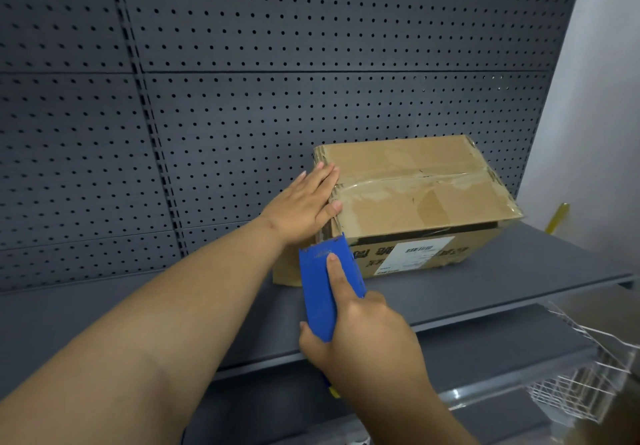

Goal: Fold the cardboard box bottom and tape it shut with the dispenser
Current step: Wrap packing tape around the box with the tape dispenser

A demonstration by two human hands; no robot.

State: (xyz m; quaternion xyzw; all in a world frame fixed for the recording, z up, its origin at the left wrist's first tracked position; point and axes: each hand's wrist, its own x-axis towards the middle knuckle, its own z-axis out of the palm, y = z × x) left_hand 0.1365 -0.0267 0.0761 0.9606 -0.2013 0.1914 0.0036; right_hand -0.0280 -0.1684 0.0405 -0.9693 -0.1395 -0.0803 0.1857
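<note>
Between both hands [304,203], the box's [415,198] left end.

We stand in a shop or stockroom: grey pegboard panels [311,63] back metal shelves [485,292], with a white wire basket [585,385] lower right.

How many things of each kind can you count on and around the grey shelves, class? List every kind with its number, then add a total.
Cardboard box: 1
Blue tape dispenser: 1
White wire basket: 1
Yellow item, partly hidden behind the shelf: 1
Hands: 2, left hand and right hand
Total: 6
</note>
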